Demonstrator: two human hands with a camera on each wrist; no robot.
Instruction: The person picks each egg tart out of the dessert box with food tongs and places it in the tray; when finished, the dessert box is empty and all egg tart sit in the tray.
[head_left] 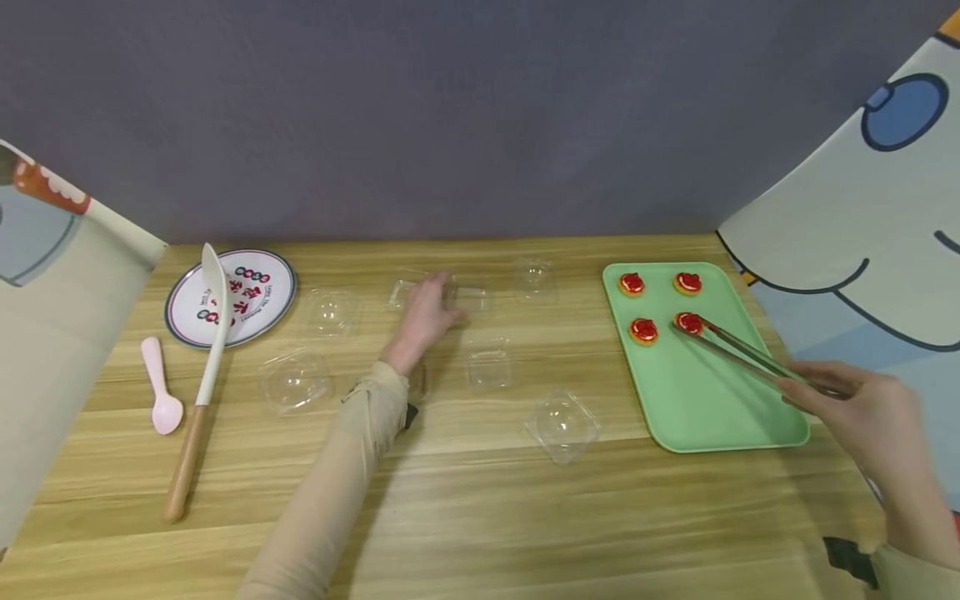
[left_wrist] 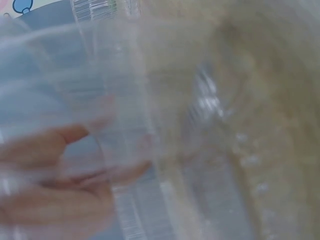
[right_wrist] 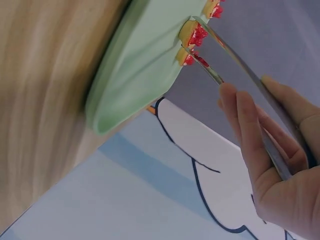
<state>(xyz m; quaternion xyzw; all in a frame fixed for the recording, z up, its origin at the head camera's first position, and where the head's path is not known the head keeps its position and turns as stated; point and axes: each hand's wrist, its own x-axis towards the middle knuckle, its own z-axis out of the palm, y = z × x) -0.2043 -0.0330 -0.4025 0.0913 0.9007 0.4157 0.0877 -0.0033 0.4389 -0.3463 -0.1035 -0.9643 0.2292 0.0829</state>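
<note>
My right hand (head_left: 862,404) grips long metal tongs (head_left: 750,354), their tips on either side of a small tart (head_left: 688,322) with red topping on a green tray (head_left: 723,408). The right wrist view also shows this tart (right_wrist: 189,33) between the tips. Over at the middle of the table, my left hand (head_left: 427,321) reaches down to a clear plastic box (head_left: 472,298), fingers at its near part. Blurred clear plastic (left_wrist: 207,95) covers much of the left wrist view, with the fingers (left_wrist: 55,200) behind it, so their hold is unclear.
More clear plastic containers (head_left: 562,425) lie spread across the mid-table, several in all. Further tarts (head_left: 632,284) sit on the tray. At left are a printed plate (head_left: 277,292), a long white spoon with wooden handle (head_left: 187,462) across it, and a pink spoon (head_left: 167,412).
</note>
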